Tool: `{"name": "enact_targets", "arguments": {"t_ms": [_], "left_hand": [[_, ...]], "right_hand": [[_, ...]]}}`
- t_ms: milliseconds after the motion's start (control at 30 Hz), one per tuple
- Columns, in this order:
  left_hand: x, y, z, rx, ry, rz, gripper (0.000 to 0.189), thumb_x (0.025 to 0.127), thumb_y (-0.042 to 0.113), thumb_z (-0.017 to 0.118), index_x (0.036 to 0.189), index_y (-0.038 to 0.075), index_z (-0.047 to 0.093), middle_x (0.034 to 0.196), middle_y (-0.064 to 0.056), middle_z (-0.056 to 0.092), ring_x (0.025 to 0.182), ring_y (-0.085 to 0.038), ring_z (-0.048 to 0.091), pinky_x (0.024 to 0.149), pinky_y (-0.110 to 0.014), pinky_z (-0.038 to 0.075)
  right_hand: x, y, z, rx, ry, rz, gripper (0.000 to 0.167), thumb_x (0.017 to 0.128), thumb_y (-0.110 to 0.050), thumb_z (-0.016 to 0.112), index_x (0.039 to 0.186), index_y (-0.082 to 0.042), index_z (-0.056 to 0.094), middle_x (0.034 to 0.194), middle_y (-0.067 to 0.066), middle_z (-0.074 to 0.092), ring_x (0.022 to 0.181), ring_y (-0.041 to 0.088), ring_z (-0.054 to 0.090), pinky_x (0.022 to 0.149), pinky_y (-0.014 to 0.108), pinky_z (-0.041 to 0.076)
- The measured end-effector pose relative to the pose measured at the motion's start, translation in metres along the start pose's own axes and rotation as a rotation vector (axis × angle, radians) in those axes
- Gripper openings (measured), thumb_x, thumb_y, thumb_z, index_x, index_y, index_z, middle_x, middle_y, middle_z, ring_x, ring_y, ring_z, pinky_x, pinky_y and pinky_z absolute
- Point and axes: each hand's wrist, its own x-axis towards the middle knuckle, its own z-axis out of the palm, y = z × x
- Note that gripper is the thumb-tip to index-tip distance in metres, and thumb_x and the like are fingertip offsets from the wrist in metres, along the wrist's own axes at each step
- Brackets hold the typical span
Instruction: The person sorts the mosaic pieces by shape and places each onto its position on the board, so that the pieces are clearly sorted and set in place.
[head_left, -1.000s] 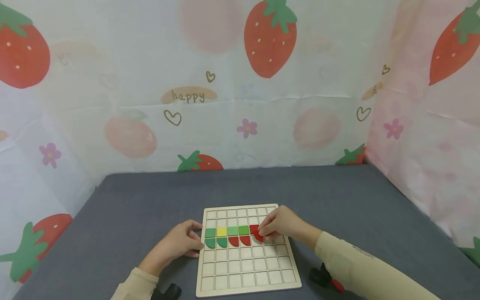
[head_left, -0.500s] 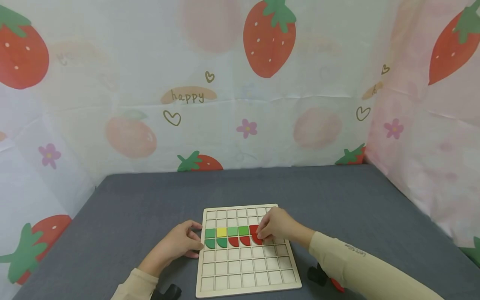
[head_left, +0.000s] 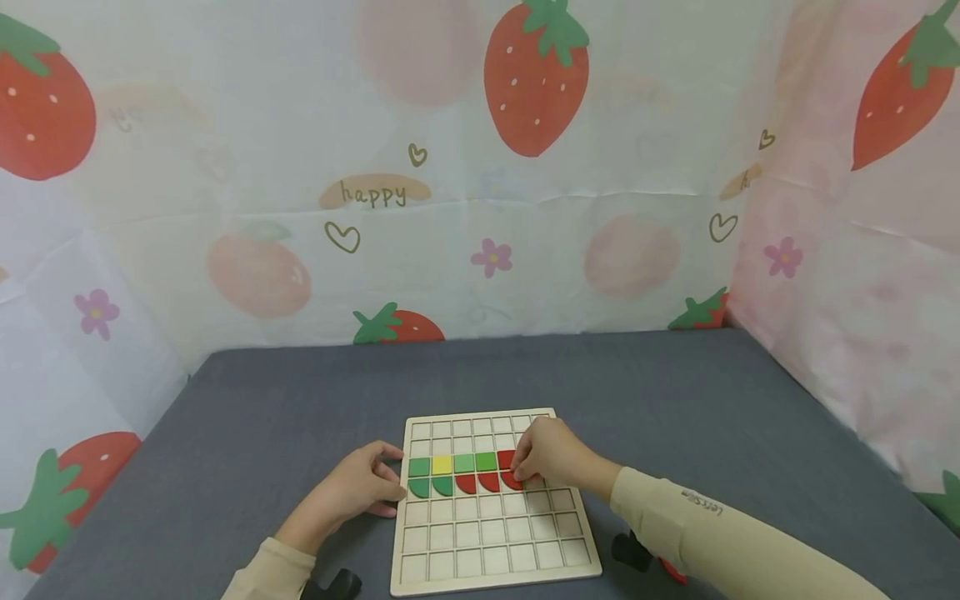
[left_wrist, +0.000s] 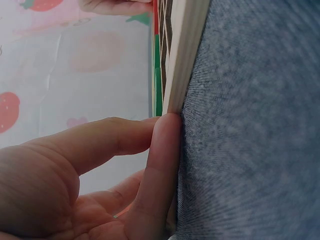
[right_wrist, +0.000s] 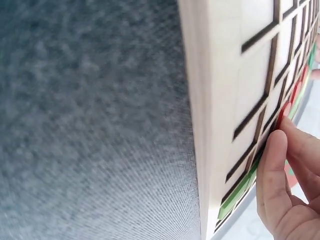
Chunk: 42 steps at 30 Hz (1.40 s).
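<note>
A pale wooden grid board (head_left: pixel 495 556) lies on the grey cloth. My right hand (head_left: pixel 553 451) pinches a red quarter-round tile (head_left: pixel 512 481) at its slot, thumb and fingertips right at the board's face in the right wrist view. Directly above that tile is a red square tile (head_left: pixel 506 459), partly covered by the fingers. My left hand (head_left: pixel 358 483) rests on the board's left edge; in the left wrist view one finger presses the board's side (left_wrist: pixel 181 65) and another touches near its top edge.
One row holds green and yellow (head_left: pixel 442 465) squares; quarter-rounds in green (head_left: pixel 442 486) and red (head_left: pixel 488 482) sit below. A green tile (right_wrist: pixel 240 194) shows near the board's right side. A black wrist device (head_left: pixel 632 552) and a red shape (head_left: pixel 672 571) are under the right forearm.
My right hand has shifted slightly left and nearer, and the red quarter-round tile has gone from overlapping the lines to lying within its slot. The left hand stays at the board's edge.
</note>
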Motion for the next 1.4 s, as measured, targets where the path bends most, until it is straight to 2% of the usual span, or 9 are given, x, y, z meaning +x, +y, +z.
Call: {"name": "enact_targets", "arguments": {"t_ms": [200, 400, 600, 933, 1133, 1400], "left_hand": [[0.000, 0.000, -0.001, -0.001, -0.016, 0.005, 0.055, 0.081, -0.006, 0.072, 0.132, -0.005, 0.050, 0.089, -0.014, 0.057, 0.071, -0.022, 0.062, 0.061, -0.036, 0.061], [0.000, 0.000, 0.000, -0.007, -0.030, 0.007, 0.055, 0.081, -0.006, 0.072, 0.132, -0.005, 0.050, 0.089, -0.014, 0.057, 0.072, -0.022, 0.062, 0.062, -0.036, 0.061], [-0.001, 0.001, 0.000, -0.001, -0.029, 0.011, 0.054, 0.081, -0.006, 0.071, 0.131, -0.005, 0.050, 0.089, -0.014, 0.058, 0.072, -0.022, 0.063, 0.062, -0.036, 0.061], [-0.004, 0.001, 0.000, -0.005, -0.024, 0.017, 0.055, 0.081, -0.006, 0.071, 0.131, -0.006, 0.050, 0.089, -0.015, 0.059, 0.071, -0.021, 0.063, 0.061, -0.034, 0.061], [-0.002, 0.001, 0.000, 0.002, -0.020, 0.013, 0.055, 0.081, -0.006, 0.071, 0.132, -0.006, 0.050, 0.090, -0.015, 0.058, 0.073, -0.021, 0.063, 0.061, -0.034, 0.061], [-0.001, 0.000, -0.001, 0.000, -0.024, -0.002, 0.055, 0.082, -0.005, 0.071, 0.133, -0.005, 0.050, 0.091, -0.015, 0.058, 0.073, -0.023, 0.063, 0.063, -0.036, 0.061]], "right_hand": [[-0.002, 0.000, -0.002, 0.004, -0.001, 0.008, 0.008, 0.077, 0.003, 0.080, 0.072, -0.003, 0.076, 0.072, 0.002, 0.072, 0.055, 0.010, 0.061, 0.053, 0.023, 0.054], [-0.018, 0.008, -0.026, 0.142, -0.006, 0.033, 0.004, 0.080, -0.003, 0.079, 0.084, -0.002, 0.076, 0.075, 0.005, 0.072, 0.063, 0.015, 0.066, 0.062, 0.031, 0.060], [-0.046, 0.036, -0.056, 0.228, -0.004, 0.065, 0.018, 0.082, -0.012, 0.080, 0.094, 0.000, 0.076, 0.081, 0.003, 0.074, 0.069, 0.015, 0.068, 0.068, 0.035, 0.061], [-0.087, 0.090, -0.084, 0.301, -0.017, 0.141, 0.035, 0.081, -0.020, 0.083, 0.103, 0.005, 0.073, 0.088, 0.004, 0.077, 0.076, 0.018, 0.072, 0.072, 0.036, 0.062], [-0.108, 0.116, -0.092, 0.351, -0.063, 0.163, 0.041, 0.080, -0.021, 0.084, 0.104, 0.010, 0.072, 0.087, 0.003, 0.077, 0.073, 0.013, 0.071, 0.069, 0.033, 0.062], [-0.128, 0.131, -0.092, 0.383, -0.159, 0.215, 0.037, 0.080, -0.023, 0.084, 0.100, 0.006, 0.075, 0.081, 0.000, 0.076, 0.070, 0.010, 0.070, 0.068, 0.032, 0.063]]}}
